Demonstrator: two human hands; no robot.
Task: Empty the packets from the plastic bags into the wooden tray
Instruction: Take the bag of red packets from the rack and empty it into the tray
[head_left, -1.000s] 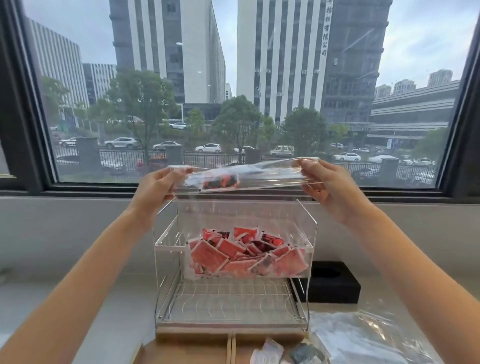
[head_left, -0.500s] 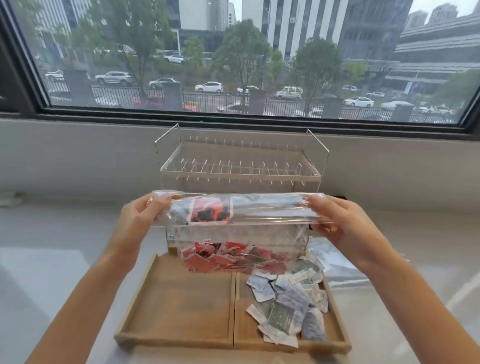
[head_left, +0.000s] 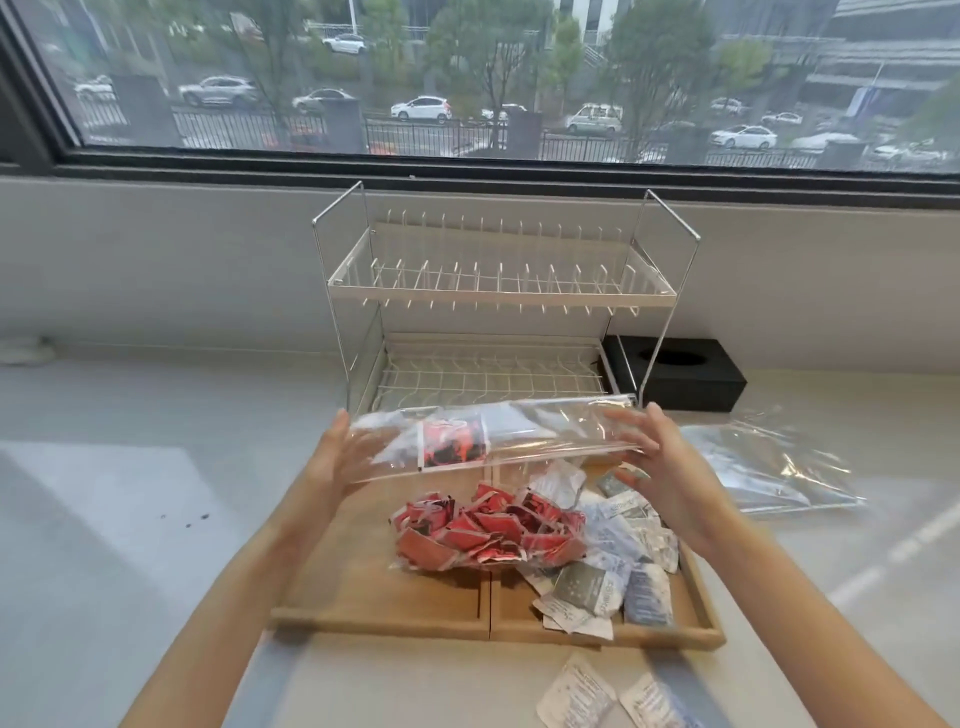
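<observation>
I hold a clear plastic bag (head_left: 524, 434) by its upper edge above the wooden tray (head_left: 363, 597). My left hand (head_left: 335, 460) grips the bag's left end and my right hand (head_left: 662, 460) grips its right end. The bag sags down, and its load of red packets (head_left: 483, 530) lies on the tray across the centre divider. A red label shows on the bag near my left hand. White and grey packets (head_left: 613, 577) are piled in the tray's right compartment.
A white two-tier wire rack (head_left: 498, 291) stands just behind the tray, with a black tissue box (head_left: 685, 374) to its right. An empty clear bag (head_left: 769, 462) lies on the counter at right. Two loose white packets (head_left: 576, 691) lie in front of the tray.
Both hands have come down from window height with the bag, and the red packets now rest on the tray. My view has tilted down.
</observation>
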